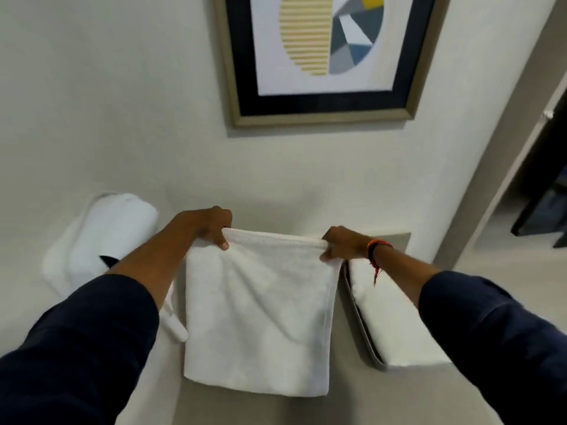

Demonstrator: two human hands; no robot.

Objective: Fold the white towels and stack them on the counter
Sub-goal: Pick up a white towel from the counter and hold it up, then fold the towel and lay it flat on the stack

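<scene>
A white towel hangs doubled in front of me, stretched flat between both hands above the grey counter. My left hand pinches its upper left corner. My right hand pinches the upper right corner. A loose heap of white towels lies on the counter to the left, partly behind my left forearm. A folded white towel rests in a grey tray to the right, under my right forearm.
The counter runs along a pale wall with a framed abstract picture above it. At the right the wall ends at a doorway opening onto a darker room.
</scene>
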